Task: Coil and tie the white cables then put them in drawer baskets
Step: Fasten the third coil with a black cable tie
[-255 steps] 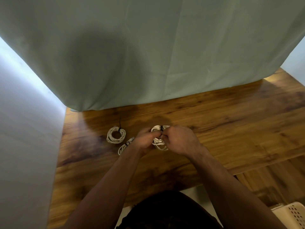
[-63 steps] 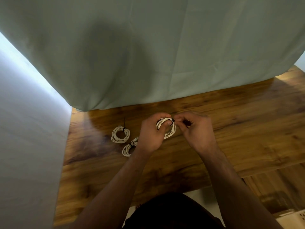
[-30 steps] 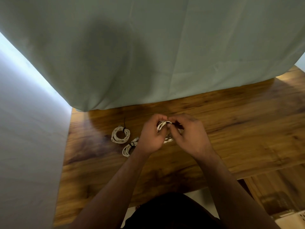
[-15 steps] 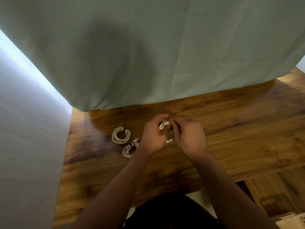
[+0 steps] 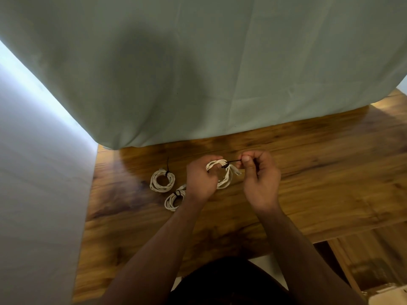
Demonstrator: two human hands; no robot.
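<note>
My left hand (image 5: 201,179) grips a coiled white cable (image 5: 226,177) just above the wooden table (image 5: 308,183). A thin black tie (image 5: 233,161) wraps the top of that coil, and my right hand (image 5: 257,175) pinches the tie's free end, drawn out to the right. Two other white coils lie on the table to the left: one (image 5: 162,180) with a black tie sticking up, and a smaller one (image 5: 174,200) partly behind my left wrist.
A grey-green cloth (image 5: 198,73) hangs across the back of the table. A pale wall (image 5: 39,183) closes off the left side. At the bottom right corner a sliver of a white basket (image 5: 389,298) shows below the table's front edge.
My right hand has drawn away from the coil to the right, stretching the black tie out; half a second ago both hands were bunched together over the coil.
</note>
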